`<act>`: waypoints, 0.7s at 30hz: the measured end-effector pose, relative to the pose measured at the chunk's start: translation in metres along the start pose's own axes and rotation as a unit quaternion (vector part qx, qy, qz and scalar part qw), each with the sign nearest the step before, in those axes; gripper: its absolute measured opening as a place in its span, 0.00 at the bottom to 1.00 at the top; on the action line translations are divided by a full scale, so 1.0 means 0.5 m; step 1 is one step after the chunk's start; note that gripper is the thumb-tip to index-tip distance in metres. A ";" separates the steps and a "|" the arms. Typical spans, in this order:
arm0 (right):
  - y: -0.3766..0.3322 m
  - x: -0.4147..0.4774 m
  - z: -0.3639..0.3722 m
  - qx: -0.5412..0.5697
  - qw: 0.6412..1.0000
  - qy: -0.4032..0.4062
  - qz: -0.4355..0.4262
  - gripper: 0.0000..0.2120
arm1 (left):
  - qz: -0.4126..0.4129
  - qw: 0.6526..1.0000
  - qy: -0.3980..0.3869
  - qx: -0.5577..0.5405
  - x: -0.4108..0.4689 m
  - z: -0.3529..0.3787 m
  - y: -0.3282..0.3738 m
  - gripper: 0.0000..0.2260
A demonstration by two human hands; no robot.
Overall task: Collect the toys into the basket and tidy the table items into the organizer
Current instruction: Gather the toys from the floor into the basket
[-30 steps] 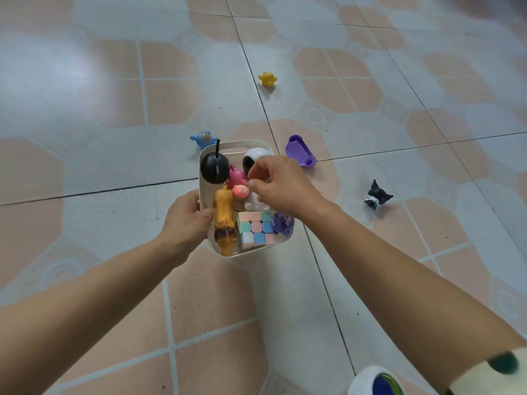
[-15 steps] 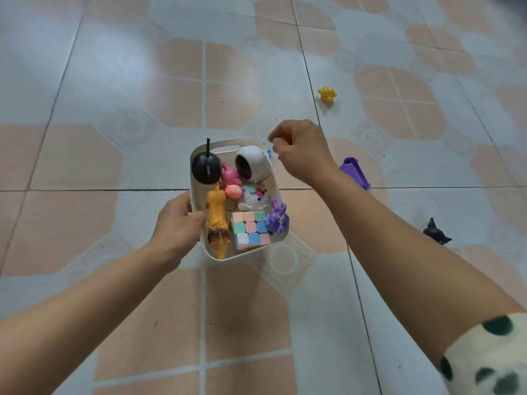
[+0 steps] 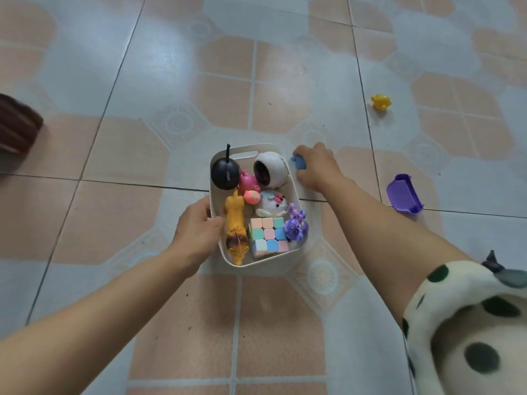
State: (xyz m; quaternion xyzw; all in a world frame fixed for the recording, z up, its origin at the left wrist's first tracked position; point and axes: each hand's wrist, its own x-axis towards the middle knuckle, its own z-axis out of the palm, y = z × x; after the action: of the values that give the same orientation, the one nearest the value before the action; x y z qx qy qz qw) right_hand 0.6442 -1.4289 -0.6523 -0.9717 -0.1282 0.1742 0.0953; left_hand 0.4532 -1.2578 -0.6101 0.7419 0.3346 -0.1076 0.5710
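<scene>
**floor toys going into the basket, one at a time**

nearest the camera, a cream sleeve with dark spots (image 3: pixel 470 323) is filling the corner on the near right of the white basket (image 3: pixel 296 201), and a small dark figure (image 3: pixel 492 262) is peeking out just behind it. the left hand (image 3: pixel 196 226) is gripping the basket's left rim, fingers curled over the edge, and is steadying it on the tiled floor. inside the basket a pastel puzzle cube (image 3: pixel 268 235), a yellow dog toy (image 3: pixel 235 226), a purple figure (image 3: pixel 296 226), a knitted toy (image 3: pixel 271 205), a black ball with a stem (image 3: pixel 225 173) and a white round toy (image 3: pixel 269 169) are lying packed together. just past the basket's far right corner, the right hand (image 3: pixel 316 166) is closing its fingers round a small blue toy (image 3: pixel 299 163) on the floor, mostly hiding it. the toy is looking light, hard and smooth, likely plastic; a fingertip pinch round its body should be enough, though its slick surface could be slipping from a loose hold. right of the basket a purple scoop-shaped toy (image 3: pixel 403 193) is waiting, and farther off a yellow toy (image 3: pixel 380 102). far left of the basket a brown object (image 3: pixel 17 126) is showing at the frame's edge. no readable writing or brand is showing anywhere.
</scene>
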 end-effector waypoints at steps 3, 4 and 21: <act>-0.006 -0.019 -0.018 0.044 0.998 0.034 -0.011 0.17 | -0.001 1.000 -0.001 -0.003 0.001 0.001 -0.002 0.10; -0.010 -0.029 -0.026 0.073 0.996 0.050 -0.014 0.17 | 0.000 1.000 0.000 0.000 0.003 0.002 -0.002 0.11; -0.090 -0.235 -0.160 0.319 0.944 0.066 -0.059 0.13 | 0.051 0.998 -0.036 0.002 -0.056 0.061 0.024 0.05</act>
State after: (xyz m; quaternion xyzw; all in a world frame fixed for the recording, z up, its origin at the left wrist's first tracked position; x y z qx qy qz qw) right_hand 0.5570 -1.4304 -0.5315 -0.8906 -0.1162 0.1352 0.4184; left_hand 0.4466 -1.2979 -0.5956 0.7549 0.2758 -0.1058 0.5855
